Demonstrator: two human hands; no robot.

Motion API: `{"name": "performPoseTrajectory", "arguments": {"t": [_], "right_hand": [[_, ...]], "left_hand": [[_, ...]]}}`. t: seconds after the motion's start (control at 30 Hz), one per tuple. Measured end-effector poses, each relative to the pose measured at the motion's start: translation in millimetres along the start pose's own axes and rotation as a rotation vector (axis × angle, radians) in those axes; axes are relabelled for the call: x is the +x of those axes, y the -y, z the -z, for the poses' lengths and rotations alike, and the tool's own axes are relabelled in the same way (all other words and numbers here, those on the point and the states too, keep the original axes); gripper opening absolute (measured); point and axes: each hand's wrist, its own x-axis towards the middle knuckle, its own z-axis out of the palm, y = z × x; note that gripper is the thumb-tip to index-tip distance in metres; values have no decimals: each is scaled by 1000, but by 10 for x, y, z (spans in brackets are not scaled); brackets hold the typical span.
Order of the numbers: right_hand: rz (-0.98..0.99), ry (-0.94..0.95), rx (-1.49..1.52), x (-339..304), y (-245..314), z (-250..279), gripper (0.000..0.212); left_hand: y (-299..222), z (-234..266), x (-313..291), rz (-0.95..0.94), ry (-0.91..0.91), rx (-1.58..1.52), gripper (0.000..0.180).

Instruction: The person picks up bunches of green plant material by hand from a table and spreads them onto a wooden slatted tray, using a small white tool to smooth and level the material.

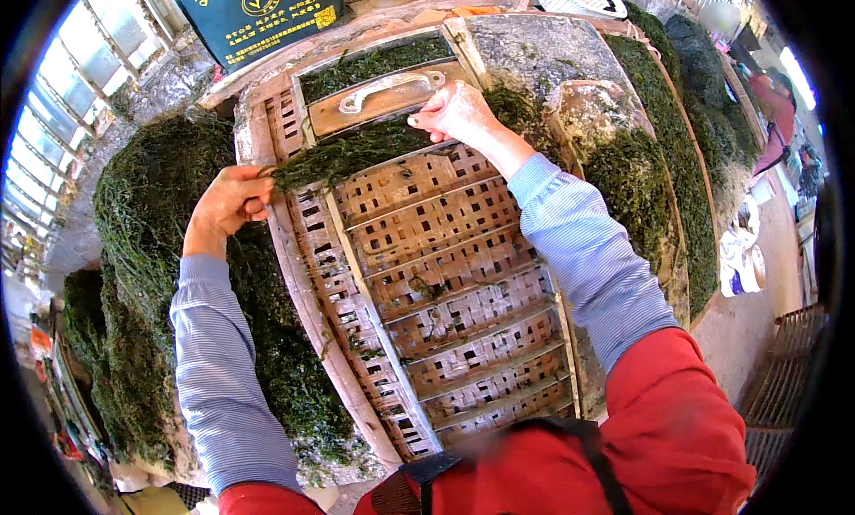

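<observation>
Though stringy, matted greenery (356, 154)

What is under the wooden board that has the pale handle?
Dark green strands show along its far and near edges; what lies beneath the board itself is covered.

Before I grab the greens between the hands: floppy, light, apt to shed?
Probably floppy: the greens look like thin, tangled strands. May shed: dark bits lie on the woven rack. Likely light: the left hand pinches one end.
</observation>
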Motion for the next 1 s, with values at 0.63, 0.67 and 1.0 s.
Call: {"name": "performPoseTrajectory", "arguments": {"t": [0.63, 0.67, 1.0], "right_hand": [[567, -371, 269, -406, -139, 540, 11], [613, -510, 53, -550, -238, 796, 7], [112, -439, -736, -2020, -1577, 2290, 18]], "left_hand": [[537, 1280, -447, 41, -573, 190, 14], [552, 1094, -592, 169, -658, 434, 12], [707, -294, -1013, -105, -588, 458, 32]]}}
